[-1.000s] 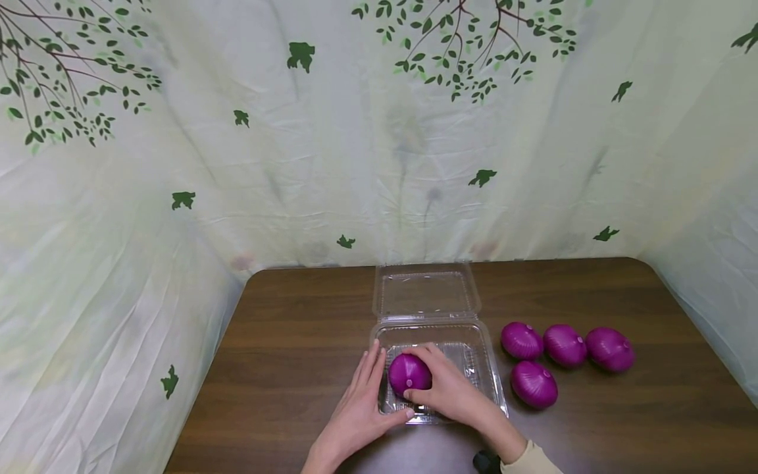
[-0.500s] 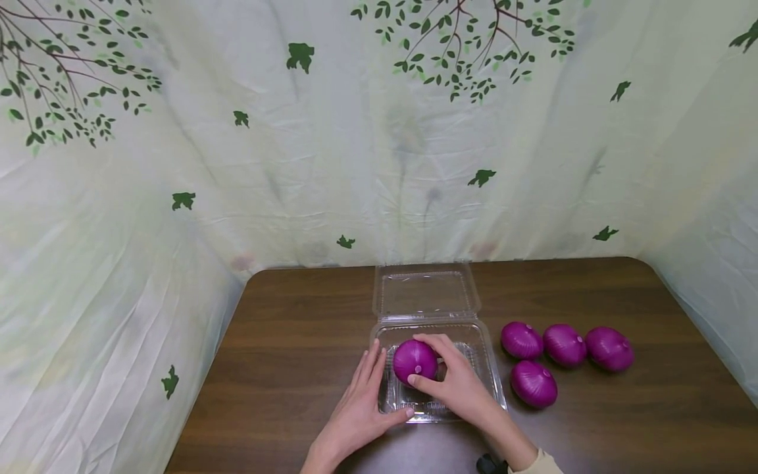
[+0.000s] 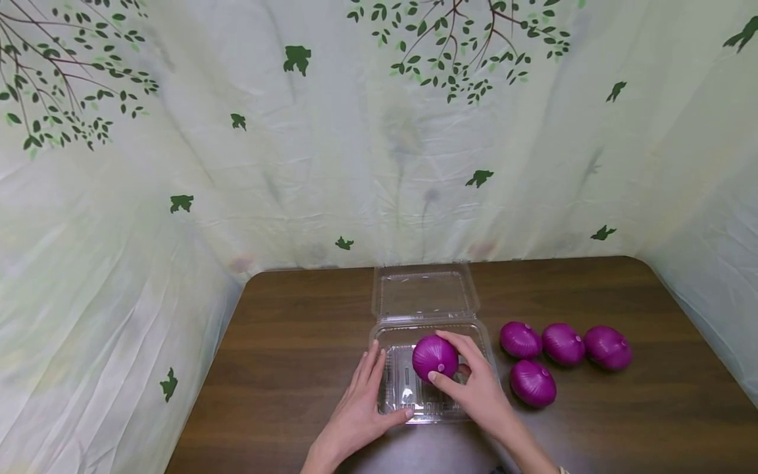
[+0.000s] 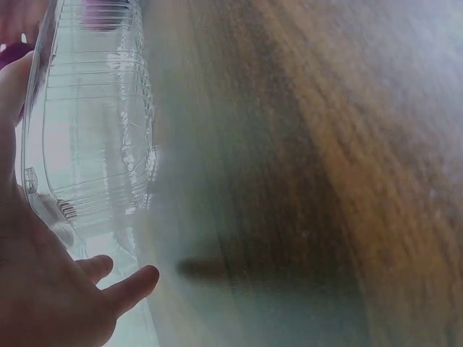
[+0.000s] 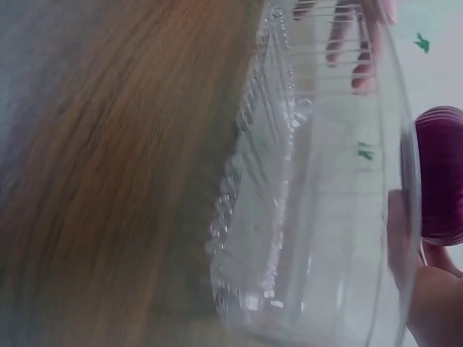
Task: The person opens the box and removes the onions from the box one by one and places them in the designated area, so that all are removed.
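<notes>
A purple-red onion (image 3: 435, 357) is gripped in my right hand (image 3: 482, 388), between the thumb at its near side and the fingers behind. In the right wrist view the same onion (image 5: 441, 176) shows above the rim of a clear plastic clamshell container (image 5: 325, 195). My left hand (image 3: 364, 405) lies along the left side of that container (image 3: 408, 409), fingers straight, thumb at the front rim. From the left wrist view, the left hand (image 4: 51, 289) has its thumb at the rim and two fingertips sticking out beside the wall.
Right of the container lie more onions: one at the near side (image 3: 533, 384) and three behind it in a row, with a middle one (image 3: 562, 344). The clamshell lid (image 3: 425, 294) is folded back flat toward the far edge of the wooden table (image 3: 284, 342). A patterned curtain (image 3: 331, 164) hangs behind.
My right hand has moved the onion up and to the right, from low at the container's left part to above its middle. The left hand has stayed in place.
</notes>
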### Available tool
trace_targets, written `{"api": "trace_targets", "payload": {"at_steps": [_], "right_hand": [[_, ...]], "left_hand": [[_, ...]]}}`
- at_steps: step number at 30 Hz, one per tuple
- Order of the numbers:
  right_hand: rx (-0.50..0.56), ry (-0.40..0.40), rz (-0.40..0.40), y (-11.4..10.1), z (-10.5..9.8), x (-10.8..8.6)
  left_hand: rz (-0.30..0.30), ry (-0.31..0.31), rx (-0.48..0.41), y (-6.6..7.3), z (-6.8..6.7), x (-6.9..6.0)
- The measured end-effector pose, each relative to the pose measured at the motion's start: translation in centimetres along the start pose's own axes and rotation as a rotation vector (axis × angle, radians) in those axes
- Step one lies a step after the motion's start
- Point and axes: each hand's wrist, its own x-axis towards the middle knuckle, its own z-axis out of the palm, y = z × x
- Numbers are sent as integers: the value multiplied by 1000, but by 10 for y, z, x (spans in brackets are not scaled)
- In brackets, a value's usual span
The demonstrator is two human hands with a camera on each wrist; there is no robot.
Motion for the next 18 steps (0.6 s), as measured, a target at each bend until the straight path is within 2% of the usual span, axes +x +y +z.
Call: {"api": "trace_targets", "payload": {"at_steps": [11, 18], "right_hand": [[-23, 54, 12, -2, -23, -19], [-37, 94, 66, -4, -38, -28]], "left_hand": [[5, 17, -13, -2, 1, -1], [7, 19, -14, -1, 1, 0]]}}
